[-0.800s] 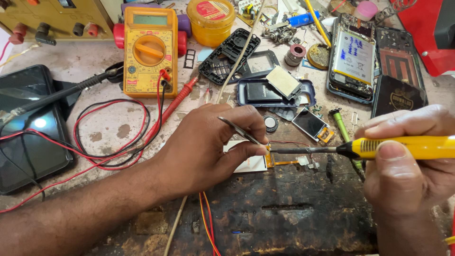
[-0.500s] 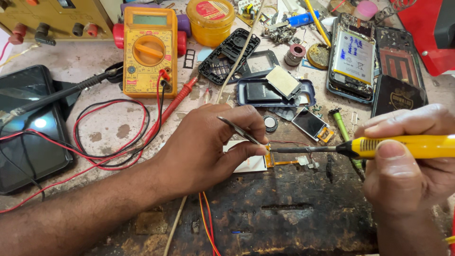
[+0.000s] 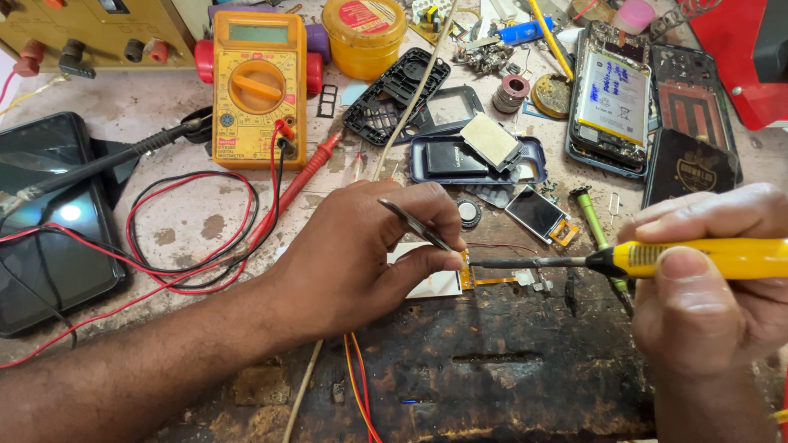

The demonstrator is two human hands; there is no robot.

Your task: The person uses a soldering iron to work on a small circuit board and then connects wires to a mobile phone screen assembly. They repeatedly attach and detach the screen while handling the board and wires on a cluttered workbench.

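Left hand [image 3: 361,254] closed in a pinch around slim metal tweezers [image 3: 416,224], thumb and forefinger pressed together on the shaft. Tweezers slanting from ten o'clock down to four o'clock, tips buried at the fingertips and meeting the small white part with an orange flex strip [image 3: 460,277], just beside the thumb at three o'clock of the hand. Right hand [image 3: 714,295] wrapped shut around the yellow handle of the soldering iron [image 3: 624,261], thumb laid across the top. Long axis of the iron level, handle at three o'clock, dark tip aimed at nine o'clock and landing on the orange strip, touching or nearly touching the tweezer tips; cannot tell which. Small part resting at the twelve o'clock edge of the scorched dark wooden board [image 3: 492,369]. Open board toward six o'clock. Crowded toward twelve: a blue phone shell [image 3: 427,168], a small loose display [image 3: 535,212] and a green-handled driver [image 3: 593,220], all near. Yellow multimeter [image 3: 258,90] well apart at eleven o'clock, its red and black leads [image 3: 197,246] looped at nine o'clock behind the left wrist. Dark tablet [image 3: 49,221] at the far nine o'clock edge.
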